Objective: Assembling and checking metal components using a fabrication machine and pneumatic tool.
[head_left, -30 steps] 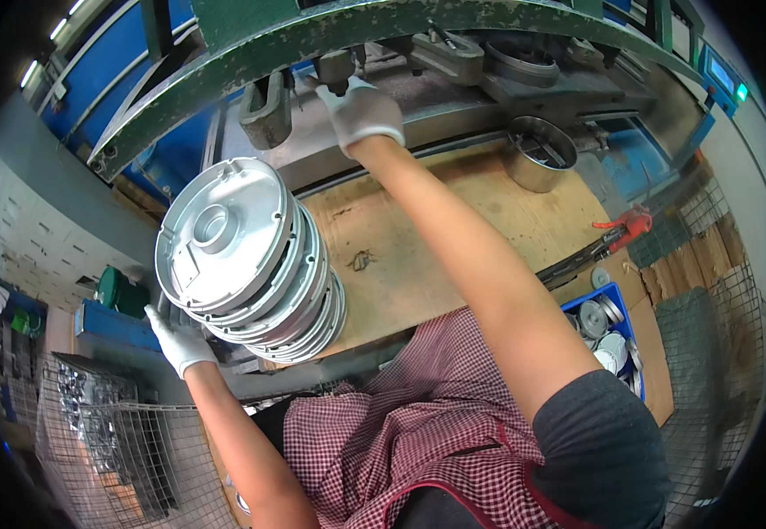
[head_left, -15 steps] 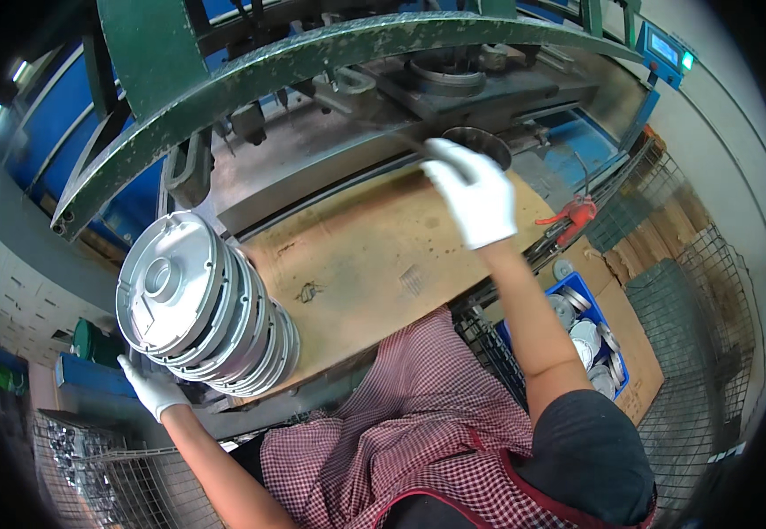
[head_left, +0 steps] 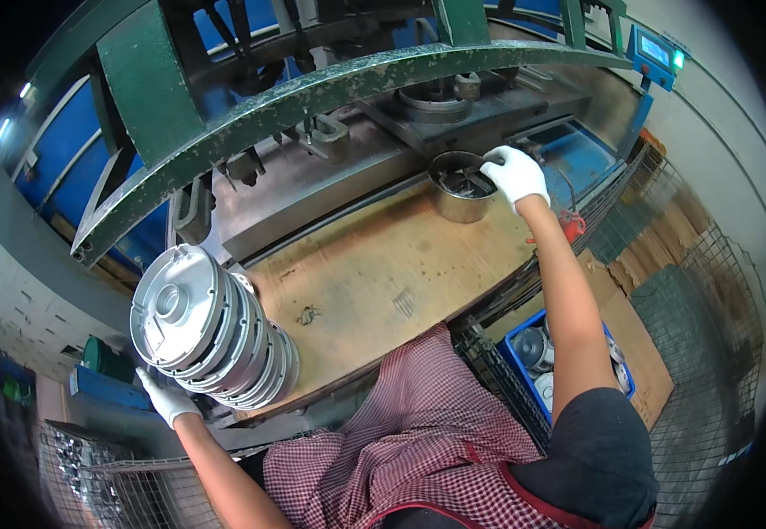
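Observation:
A tall, leaning stack of round silver metal castings (head_left: 171, 304) stands at the left end of the board. My left hand (head_left: 169, 401), in a white glove, is at the stack's lower left side, its visible fingers stretched out; part of the hand is hidden behind the castings. My right hand (head_left: 517, 179), also gloved in white, is over the right rim of a round metal pot (head_left: 462, 210). Its fingers are curled together at a dark, slim piece inside the pot, whose kind I cannot make out. Other dark pieces lie in the pot.
A tan board (head_left: 356, 291) lies before the machine bed (head_left: 330, 198). The green curved machine frame (head_left: 312, 93) arches overhead. At right are a red-handled tool (head_left: 571, 227), a blue bin (head_left: 524, 353) of metal parts and wire mesh. A control panel (head_left: 654, 55) is at upper right.
My right hand has moved right and toward the pot's rim from over the board's far edge. The left hand stays beside the stack. The whole view has shifted slightly.

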`<control>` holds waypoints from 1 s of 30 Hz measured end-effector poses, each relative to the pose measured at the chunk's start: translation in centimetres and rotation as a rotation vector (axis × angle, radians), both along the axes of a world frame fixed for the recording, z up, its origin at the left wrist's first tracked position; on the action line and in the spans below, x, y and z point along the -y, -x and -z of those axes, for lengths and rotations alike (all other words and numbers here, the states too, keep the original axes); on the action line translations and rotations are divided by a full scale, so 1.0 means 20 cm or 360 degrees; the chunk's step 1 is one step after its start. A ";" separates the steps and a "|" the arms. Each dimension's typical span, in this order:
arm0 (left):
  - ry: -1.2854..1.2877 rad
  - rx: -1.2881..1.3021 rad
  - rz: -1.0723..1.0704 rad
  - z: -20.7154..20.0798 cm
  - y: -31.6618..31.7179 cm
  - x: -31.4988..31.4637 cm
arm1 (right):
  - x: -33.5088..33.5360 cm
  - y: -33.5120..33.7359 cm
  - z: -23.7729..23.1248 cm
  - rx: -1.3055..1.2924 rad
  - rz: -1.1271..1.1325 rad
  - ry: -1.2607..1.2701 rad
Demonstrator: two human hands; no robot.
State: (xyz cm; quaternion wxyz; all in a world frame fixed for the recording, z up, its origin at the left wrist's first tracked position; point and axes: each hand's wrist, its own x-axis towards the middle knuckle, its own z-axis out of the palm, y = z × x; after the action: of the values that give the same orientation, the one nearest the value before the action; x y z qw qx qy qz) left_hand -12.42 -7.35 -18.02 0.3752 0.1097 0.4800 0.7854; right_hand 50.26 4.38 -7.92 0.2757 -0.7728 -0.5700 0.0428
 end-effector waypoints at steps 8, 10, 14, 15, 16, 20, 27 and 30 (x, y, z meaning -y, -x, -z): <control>0.0048 -0.0086 0.0016 0.03 0.05 0.00 | 0.33 0.00 0.26 0.0280 0.0099 -0.0043; 0.0057 -0.0172 0.0080 0.00 0.00 -0.01 | 0.38 -0.06 0.35 0.0253 0.0188 -0.0143; -0.0172 0.0011 0.0337 -0.06 -0.21 -0.04 | 0.38 -0.07 0.49 0.0057 0.0372 -0.0303; -0.0234 -0.0024 0.0425 -0.06 -0.25 -0.03 | 0.36 -0.05 0.49 0.0003 0.0453 -0.0288; -0.0278 0.0091 0.0564 0.02 -0.19 -0.01 | 0.34 -0.02 0.49 -0.0059 0.0510 -0.0272; -0.0118 0.0179 0.0618 0.15 -0.24 0.00 | 0.33 -0.03 0.51 -0.0079 0.0561 -0.0277; -0.0237 -0.0017 0.0641 0.10 -0.34 -0.02 | 0.38 -0.07 0.51 -0.0103 0.0473 -0.0362; -0.0195 0.0030 0.0661 0.06 -0.35 -0.01 | 0.34 -0.08 0.54 -0.0098 0.0475 -0.0394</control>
State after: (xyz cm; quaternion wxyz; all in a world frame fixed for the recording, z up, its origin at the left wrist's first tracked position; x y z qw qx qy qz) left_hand -5.35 -7.16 -19.15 0.5261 0.2215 0.3948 0.7199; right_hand 51.78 -2.47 -18.69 0.3893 -0.8073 -0.4412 -0.0454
